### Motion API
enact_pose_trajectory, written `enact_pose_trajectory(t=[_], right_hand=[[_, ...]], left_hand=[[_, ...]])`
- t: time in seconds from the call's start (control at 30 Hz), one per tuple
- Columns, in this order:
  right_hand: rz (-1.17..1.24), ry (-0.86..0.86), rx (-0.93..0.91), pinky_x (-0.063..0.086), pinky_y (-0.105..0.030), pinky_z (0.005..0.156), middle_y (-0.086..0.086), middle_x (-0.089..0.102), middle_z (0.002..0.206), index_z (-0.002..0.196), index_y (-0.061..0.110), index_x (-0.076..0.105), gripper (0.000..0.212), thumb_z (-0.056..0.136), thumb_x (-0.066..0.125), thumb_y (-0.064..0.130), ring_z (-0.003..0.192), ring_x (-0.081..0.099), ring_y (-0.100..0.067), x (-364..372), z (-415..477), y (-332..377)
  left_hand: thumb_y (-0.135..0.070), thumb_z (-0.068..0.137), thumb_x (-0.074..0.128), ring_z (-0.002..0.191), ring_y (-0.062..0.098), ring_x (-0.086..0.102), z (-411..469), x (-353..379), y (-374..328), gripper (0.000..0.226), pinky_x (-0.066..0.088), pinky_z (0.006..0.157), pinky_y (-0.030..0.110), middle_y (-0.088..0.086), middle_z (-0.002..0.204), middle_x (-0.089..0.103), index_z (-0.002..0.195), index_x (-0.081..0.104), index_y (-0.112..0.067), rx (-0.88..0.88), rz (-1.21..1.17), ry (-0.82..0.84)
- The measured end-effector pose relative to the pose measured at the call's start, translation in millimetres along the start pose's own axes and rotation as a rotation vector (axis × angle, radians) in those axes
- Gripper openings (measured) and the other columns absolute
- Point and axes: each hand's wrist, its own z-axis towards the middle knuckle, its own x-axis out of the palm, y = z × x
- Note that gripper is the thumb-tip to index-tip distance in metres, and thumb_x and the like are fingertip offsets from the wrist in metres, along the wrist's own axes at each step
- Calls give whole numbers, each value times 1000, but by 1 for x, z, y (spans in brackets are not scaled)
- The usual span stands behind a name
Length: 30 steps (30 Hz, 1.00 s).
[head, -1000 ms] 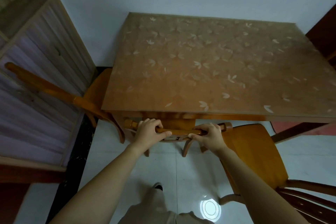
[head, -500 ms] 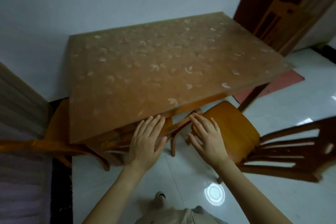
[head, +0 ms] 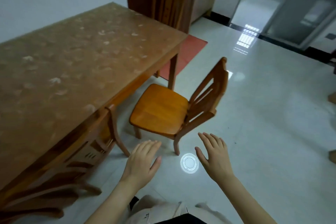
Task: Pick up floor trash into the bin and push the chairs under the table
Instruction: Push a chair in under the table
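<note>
A wooden table (head: 76,63) with a leaf-patterned cover fills the left. One wooden chair (head: 101,143) is tucked under its near edge, only the backrest showing. A second wooden chair (head: 163,112) stands out from the table near its right corner, seat facing the table, backrest toward the open floor. My left hand (head: 143,162) hovers open, palm down, just in front of that chair's near legs. My right hand (head: 212,154) hovers open beside it, below the backrest. Neither hand touches anything. No trash or bin is visible.
A third chair (head: 167,3) stands against a dark wooden door at the back. A red mat (head: 183,54) lies beyond the table's far leg. Glossy white tile floor (head: 263,114) stretches right toward a glass doorway (head: 294,5). Another chair's back (head: 31,205) shows at the lower left.
Both hands let go of the tucked chair's backrest and opened. My view swung right, bringing the second chair and the open floor into sight.
</note>
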Motion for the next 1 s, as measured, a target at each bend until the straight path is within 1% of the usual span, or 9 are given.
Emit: enact_pose_trajectory(t=[0.1,0.23,0.33,0.4,0.5,0.6,0.73,0.87,1.0], right_hand=[[5,-46,62,37,-52,108,-1,62,133,135,18,57,54,96,40,50,125,53,-28,-26,-19,-59],[-11,-99,116,38,-52,107,-2,62,131,133,16,59,54,95,40,49,123,54,-29,-67,-40,-141],[-9,-134,179,38,-53,106,-4,63,130,132,14,60,55,94,40,49,122,54,-29,-93,-57,-192],[-6,-156,212,40,-53,104,-5,64,129,131,13,61,55,94,40,49,121,55,-30,-107,-65,-216],[9,-182,254,42,-51,103,-5,64,128,129,13,62,55,93,40,49,120,55,-30,-123,-71,-245],[29,-209,267,42,-51,104,-6,64,128,129,13,62,55,93,39,49,120,55,-31,-133,-61,-271],[66,-204,254,42,-51,103,-6,64,127,128,13,63,54,93,40,48,120,56,-32,-133,-27,-295],[81,-156,193,42,-50,103,-6,65,126,126,13,63,53,93,40,48,120,56,-31,-124,24,-314],[79,-127,119,42,-49,103,-5,65,125,126,13,63,53,93,40,48,119,57,-30,-122,95,-334]], left_hand=[[-42,95,39,116,21,59,36,25,-59,48,46,97,37,2,123,65,127,60,-13,71,-24,-2],[-43,95,40,115,17,58,73,65,-145,47,44,96,32,0,122,65,126,61,-14,92,-65,-10],[-41,95,41,115,18,57,90,97,-200,45,47,96,36,0,123,63,126,59,-15,133,-95,27],[-40,95,43,115,18,56,99,111,-225,43,48,95,38,-1,124,62,126,58,-15,170,-102,52],[-41,95,43,116,16,56,118,123,-254,44,47,96,36,-2,124,62,128,58,-16,205,-83,55],[-42,95,42,117,14,55,145,127,-274,45,45,98,33,-4,126,61,129,57,-17,204,-68,46],[-44,96,41,120,12,52,183,136,-278,46,42,101,32,-5,128,60,131,56,-19,154,-34,30],[-46,96,38,121,12,52,221,149,-271,47,43,101,32,-6,128,60,130,56,-20,105,-10,33],[-49,95,34,121,12,53,271,162,-259,51,43,100,32,-6,128,60,131,56,-21,23,5,21]])
